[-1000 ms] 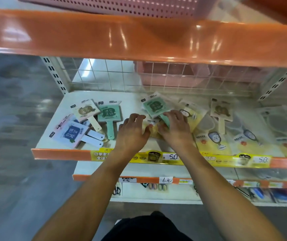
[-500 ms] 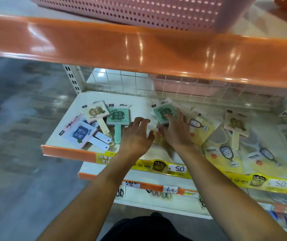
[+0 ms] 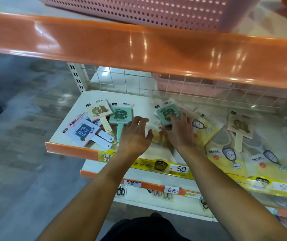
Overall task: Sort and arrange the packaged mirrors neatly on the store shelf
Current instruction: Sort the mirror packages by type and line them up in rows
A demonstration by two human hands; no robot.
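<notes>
Head view: white shelf [image 3: 73,136] edged orange, wire grid [image 3: 122,80] behind, grey floor [image 3: 17,153] left. Left hand [image 3: 135,134] relaxed, holding nothing; right hand [image 3: 179,131] pressing green mirror pack [image 3: 165,113].

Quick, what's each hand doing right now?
Left hand: open, fingers loosely curled, holding nothing.
Right hand: open, fingers pressing on the green packaged mirror.
</notes>
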